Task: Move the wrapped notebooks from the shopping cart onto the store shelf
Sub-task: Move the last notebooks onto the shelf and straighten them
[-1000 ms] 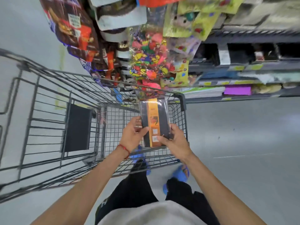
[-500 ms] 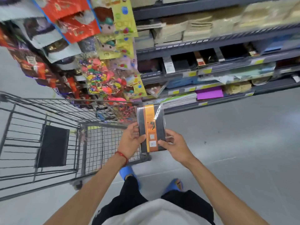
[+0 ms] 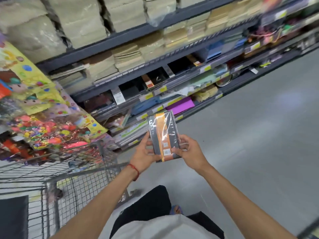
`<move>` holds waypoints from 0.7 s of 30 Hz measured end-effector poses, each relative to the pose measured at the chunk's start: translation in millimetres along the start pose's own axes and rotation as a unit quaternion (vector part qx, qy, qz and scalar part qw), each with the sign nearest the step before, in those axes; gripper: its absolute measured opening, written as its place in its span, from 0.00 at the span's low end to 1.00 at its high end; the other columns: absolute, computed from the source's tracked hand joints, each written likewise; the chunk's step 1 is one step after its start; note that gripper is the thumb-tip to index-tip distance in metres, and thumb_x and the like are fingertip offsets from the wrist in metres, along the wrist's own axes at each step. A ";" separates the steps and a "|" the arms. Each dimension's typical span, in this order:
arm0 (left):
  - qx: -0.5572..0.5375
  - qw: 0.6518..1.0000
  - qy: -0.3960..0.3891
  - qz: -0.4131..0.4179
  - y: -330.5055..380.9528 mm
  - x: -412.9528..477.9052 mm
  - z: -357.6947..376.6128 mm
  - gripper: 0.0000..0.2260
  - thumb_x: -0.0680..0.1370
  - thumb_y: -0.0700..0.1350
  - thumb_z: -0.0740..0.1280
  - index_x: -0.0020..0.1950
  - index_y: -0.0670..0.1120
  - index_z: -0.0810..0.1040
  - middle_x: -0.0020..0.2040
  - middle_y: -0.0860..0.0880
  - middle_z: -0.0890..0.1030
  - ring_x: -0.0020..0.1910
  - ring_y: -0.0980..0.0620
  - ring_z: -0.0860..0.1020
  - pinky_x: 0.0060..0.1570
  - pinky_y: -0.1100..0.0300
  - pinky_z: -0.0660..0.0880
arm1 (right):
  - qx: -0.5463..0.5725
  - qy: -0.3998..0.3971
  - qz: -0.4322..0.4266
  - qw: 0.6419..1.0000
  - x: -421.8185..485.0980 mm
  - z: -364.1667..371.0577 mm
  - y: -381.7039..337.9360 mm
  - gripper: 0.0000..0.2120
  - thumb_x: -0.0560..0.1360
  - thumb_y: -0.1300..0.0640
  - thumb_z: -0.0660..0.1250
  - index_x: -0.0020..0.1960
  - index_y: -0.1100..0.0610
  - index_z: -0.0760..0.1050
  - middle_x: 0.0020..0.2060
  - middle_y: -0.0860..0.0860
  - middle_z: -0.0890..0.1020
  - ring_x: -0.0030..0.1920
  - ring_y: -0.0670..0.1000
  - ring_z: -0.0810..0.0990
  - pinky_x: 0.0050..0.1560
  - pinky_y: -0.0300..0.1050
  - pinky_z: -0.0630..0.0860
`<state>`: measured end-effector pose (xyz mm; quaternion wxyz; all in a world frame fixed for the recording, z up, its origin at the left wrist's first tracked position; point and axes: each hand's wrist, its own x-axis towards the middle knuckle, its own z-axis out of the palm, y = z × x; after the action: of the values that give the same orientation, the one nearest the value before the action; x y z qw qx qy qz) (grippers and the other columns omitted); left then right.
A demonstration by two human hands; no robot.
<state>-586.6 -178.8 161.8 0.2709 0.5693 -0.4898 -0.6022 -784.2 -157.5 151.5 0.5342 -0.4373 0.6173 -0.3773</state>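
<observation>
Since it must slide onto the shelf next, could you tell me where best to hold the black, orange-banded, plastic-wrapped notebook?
Probably by the near end's two long edges, as the left hand and right hand do on the black, orange-banded, plastic-wrapped notebook: flat and slim, its far end stays free.

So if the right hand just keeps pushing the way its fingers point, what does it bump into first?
The right hand already grips the wrapped notebook, fingers pointing left. Past the notebook, the left hand comes next, probably.
</observation>
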 end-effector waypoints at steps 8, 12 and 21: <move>0.013 0.998 -0.060 -0.012 46.0 112.7 61.7 0.50 0.66 0.28 0.76 0.80 0.52 0.55 0.61 0.42 0.76 0.47 0.51 0.80 0.40 0.63 0.79 | -0.025 0.071 0.018 0.997 75.8 -89.3 -9.6 0.22 0.70 0.66 0.77 0.61 0.52 0.78 0.48 0.48 0.82 0.48 0.51 0.81 0.50 0.42 0.80; 0.024 0.996 -0.087 -0.014 73.1 182.3 87.8 0.52 0.62 0.32 0.80 0.78 0.57 0.58 0.58 0.42 0.79 0.49 0.47 0.81 0.44 0.54 0.81 | -0.043 0.092 0.041 0.994 130.1 -131.6 -20.9 0.24 0.67 0.69 0.79 0.59 0.52 0.79 0.47 0.50 0.83 0.46 0.52 0.81 0.45 0.37 0.78; 0.037 0.996 -0.078 -0.033 126.5 291.1 123.7 0.52 0.62 0.33 0.80 0.75 0.63 0.57 0.57 0.42 0.79 0.54 0.44 0.81 0.47 0.53 0.80 | -0.046 0.067 0.046 0.996 234.2 -203.3 -55.8 0.22 0.66 0.72 0.77 0.56 0.55 0.82 0.40 0.46 0.84 0.41 0.47 0.84 0.41 0.38 0.80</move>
<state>-793.1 -448.6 137.3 0.1907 0.5464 -0.5122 -0.6346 -988.6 -397.2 155.8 0.4879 -0.4067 0.6874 -0.3521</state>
